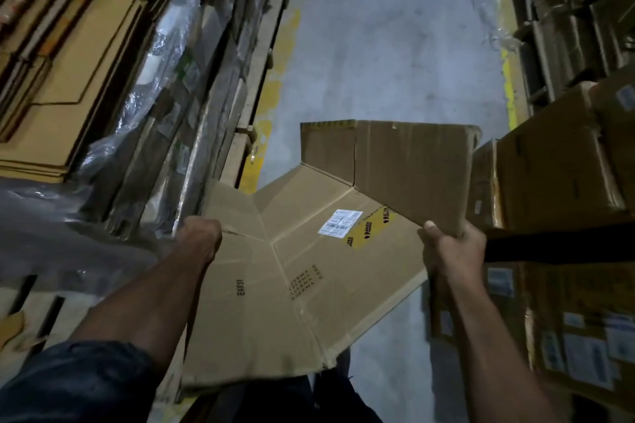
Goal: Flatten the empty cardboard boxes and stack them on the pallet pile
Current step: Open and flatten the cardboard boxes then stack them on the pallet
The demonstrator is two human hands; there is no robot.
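Overhead, grey concrete floor point(395, 55), yellow floor lines point(508, 86), stacked cardboard point(68, 79) alongside

- Grey concrete floor point(395, 55) with worn yellow lines point(508, 86).
- Clear plastic wrap point(151, 79) draped over goods at left.
- Sealed labelled cartons point(563, 175) stacked right, possibly on racking.

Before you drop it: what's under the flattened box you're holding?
Under the flattened box, only grey floor and dark trouser legs show past its edges. Directly beneath is covered.
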